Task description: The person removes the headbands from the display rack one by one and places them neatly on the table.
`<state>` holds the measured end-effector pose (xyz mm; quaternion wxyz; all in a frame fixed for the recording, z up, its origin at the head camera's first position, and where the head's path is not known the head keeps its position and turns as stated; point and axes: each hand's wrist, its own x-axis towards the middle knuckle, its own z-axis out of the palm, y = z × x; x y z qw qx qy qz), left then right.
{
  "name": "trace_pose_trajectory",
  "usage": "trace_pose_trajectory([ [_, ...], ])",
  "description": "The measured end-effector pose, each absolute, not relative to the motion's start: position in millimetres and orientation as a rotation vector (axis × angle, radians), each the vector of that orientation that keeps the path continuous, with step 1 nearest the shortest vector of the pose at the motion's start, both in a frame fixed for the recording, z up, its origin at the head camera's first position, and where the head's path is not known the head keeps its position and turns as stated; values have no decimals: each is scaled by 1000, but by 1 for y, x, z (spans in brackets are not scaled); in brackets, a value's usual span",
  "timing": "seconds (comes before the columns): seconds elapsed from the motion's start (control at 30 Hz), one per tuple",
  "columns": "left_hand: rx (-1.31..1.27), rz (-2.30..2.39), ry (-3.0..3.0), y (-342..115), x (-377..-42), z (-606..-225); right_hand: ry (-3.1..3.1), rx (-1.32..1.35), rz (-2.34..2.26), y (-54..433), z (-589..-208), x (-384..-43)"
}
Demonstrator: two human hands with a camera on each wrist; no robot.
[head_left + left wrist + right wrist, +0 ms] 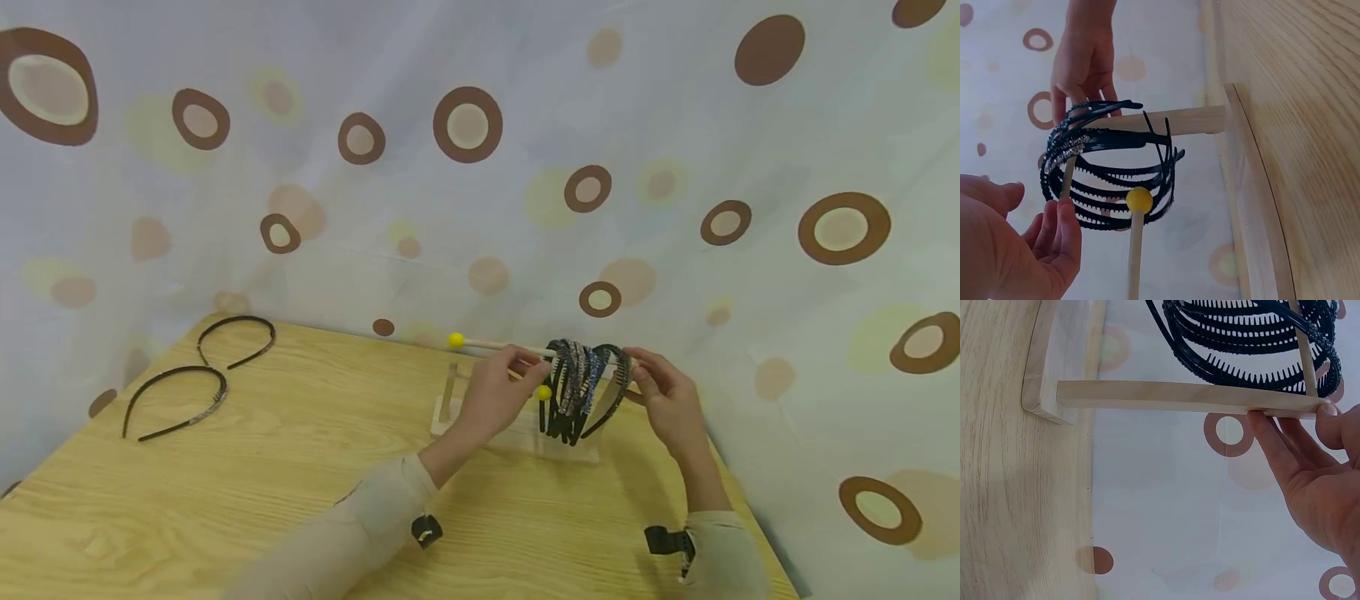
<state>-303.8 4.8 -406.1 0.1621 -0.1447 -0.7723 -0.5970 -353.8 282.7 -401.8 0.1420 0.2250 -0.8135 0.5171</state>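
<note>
Left hand (497, 392) pinches the rod (486, 344), right hand (669, 404) the post (1172, 395), headbands (576, 382) hanging between

Black headbands (576, 387), yellow knobs (456, 340), brown-ringed backdrop (420, 217)

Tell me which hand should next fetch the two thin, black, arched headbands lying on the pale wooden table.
Probably the left hand: the two headbands lie on the left side of the table, nearer that hand. The right hand is farther off, gripping the pale, straight wooden post.
</note>
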Motion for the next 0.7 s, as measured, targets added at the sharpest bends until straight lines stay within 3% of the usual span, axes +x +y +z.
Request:
trace_pose_trajectory([
  [0.43,-121,-1653,-2201,59,-301,-391,-2318,686,1493,283,-397,-356],
  [0.7,-125,-1687,-2154,65,-299,-396,-2329,668,1522,283,-399,-352],
])
